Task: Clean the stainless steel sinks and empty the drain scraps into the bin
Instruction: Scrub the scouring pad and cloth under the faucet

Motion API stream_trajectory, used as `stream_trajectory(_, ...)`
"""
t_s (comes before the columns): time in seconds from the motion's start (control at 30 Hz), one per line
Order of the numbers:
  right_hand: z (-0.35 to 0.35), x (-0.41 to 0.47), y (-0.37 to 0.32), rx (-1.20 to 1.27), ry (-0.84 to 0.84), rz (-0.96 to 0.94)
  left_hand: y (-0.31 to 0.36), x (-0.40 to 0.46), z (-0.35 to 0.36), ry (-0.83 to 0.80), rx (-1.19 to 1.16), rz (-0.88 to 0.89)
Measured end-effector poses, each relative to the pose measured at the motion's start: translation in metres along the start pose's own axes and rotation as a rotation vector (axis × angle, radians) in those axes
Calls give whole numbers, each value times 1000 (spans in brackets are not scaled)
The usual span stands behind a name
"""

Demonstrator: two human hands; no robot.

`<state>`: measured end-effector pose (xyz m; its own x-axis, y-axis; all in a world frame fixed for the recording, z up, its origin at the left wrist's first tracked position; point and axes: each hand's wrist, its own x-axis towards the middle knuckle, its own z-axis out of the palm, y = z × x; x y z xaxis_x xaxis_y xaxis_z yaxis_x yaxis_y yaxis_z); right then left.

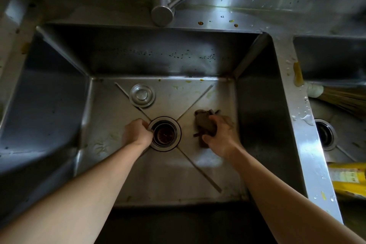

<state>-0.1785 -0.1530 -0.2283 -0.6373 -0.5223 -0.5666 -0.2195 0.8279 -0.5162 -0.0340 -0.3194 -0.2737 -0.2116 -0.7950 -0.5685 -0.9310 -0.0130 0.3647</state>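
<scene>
Head view: left hand (136, 132) at the left rim of the drain strainer (164, 133), fingers curled onto its edge; strainer lies immediately right of them, scraps visible inside. Right hand (219, 134) grips a brown rag (205, 125), well right of the drain. Stopper lid (142, 95) lies behind. Sink (158, 174) floor wet, streaked with residue; second basin (326, 134) to the right holds a broom.

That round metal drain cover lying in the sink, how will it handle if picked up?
The drain cover looks thin, stiff steel, so probably light. It lies flat on the wet sink floor, likely slippery and hard to get under; its centre knob seems the easiest grip.
</scene>
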Motion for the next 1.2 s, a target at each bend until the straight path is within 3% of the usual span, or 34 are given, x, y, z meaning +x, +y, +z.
stream_trajectory(0.33,29,27,20,-317,-43,-75,2,0,6,-34,63,98)
stream_trajectory(0.57,32,41,20,-416,27,-87,0,-3,3,-51,117,114)
stream_trajectory(0.73,30,38,31,-344,34,-121,8,-10,-6,-56,73,115)
stream_trajectory(0.8,36,47,51,-159,183,-107,14,-17,-13,-49,48,111)
stream_trajectory(0.87,30,41,56,-28,168,-78,22,-26,-21,-49,27,125)
stream_trajectory(1.0,-17,-18,-6,-143,77,-181,37,-48,-38,-59,-9,155)
stream_trajectory(1.2,-66,-66,-41,-95,189,-189,63,-87,-61,-80,16,294)
